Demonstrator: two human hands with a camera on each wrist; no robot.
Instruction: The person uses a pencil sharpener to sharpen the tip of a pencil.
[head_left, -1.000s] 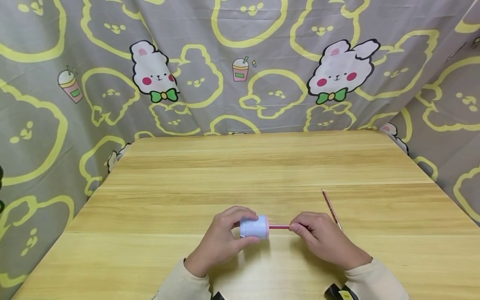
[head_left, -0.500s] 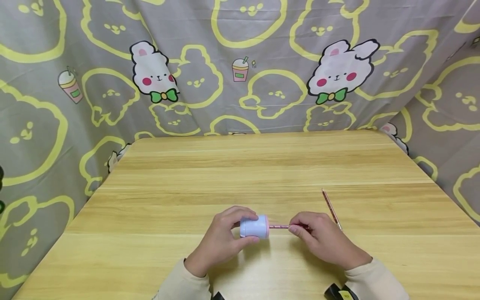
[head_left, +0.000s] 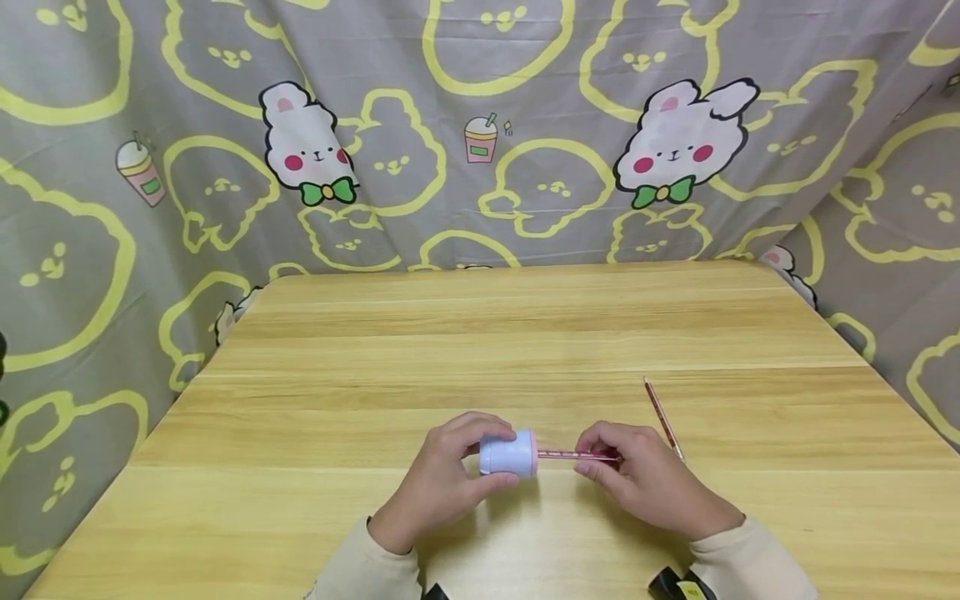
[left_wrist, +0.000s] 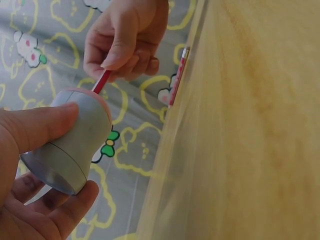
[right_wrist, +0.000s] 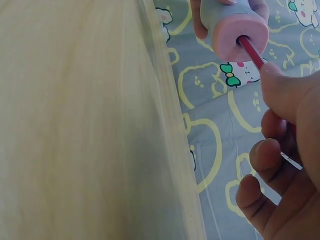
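My left hand grips a light-blue pencil sharpener from the side, thumb and fingers around its rounded body. The pink end face of the sharpener points right, toward my other hand, and has a round hole in it. A red patterned pencil goes into that hole, its tip hidden inside. Thumb and forefinger of my right hand are at the pencil's outer part, and in the left wrist view the right thumb lies against the red pencil. The other right fingers curl loosely below.
A second red pencil with a whitish end lies on the wooden table just beyond my right hand. Behind the table hangs a grey curtain with yellow outlines and rabbits. Black devices sit at the wrists.
The pencil has turned, showing its patterned side where plain red was before. My right thumb and forefinger have spread a little, exposing more of it. The left hand and sharpener stay put.
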